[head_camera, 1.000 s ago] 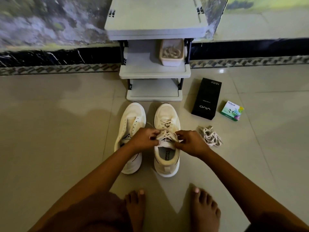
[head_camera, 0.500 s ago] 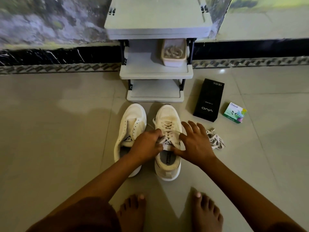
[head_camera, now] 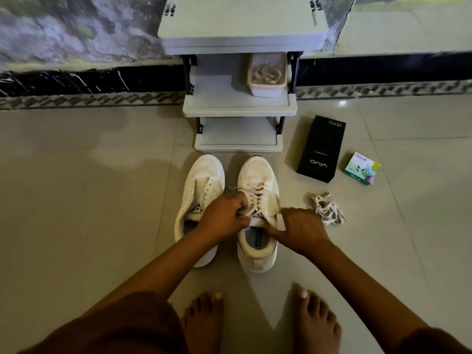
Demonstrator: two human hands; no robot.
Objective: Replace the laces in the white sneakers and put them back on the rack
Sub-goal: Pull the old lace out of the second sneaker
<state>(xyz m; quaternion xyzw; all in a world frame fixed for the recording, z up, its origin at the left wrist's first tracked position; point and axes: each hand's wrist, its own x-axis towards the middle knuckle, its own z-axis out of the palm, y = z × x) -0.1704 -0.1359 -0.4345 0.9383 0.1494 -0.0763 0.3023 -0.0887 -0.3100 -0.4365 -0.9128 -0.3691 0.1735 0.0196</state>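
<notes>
Two white sneakers stand side by side on the tiled floor before the grey rack (head_camera: 240,108). The left sneaker (head_camera: 201,190) has empty eyelets and no lace. The right sneaker (head_camera: 258,180) is laced with a cream lace (head_camera: 258,194). My left hand (head_camera: 224,218) is closed on the lace at the tongue of the right sneaker. My right hand (head_camera: 301,232) pinches the lace on the shoe's right side, its fingers partly blurred. A loose bundle of laces (head_camera: 327,208) lies on the floor to the right of the shoes.
A pale tub (head_camera: 267,90) with coiled laces sits on the rack's middle shelf. A black Vivo box (head_camera: 320,149) and a small green Odonil box (head_camera: 361,168) lie right of the rack. My bare feet (head_camera: 316,320) rest close to the sneakers' heels.
My right hand, spread open over the right sneaker half a second ago, has closed on the lace. My left hand has stayed gripping at the tongue.
</notes>
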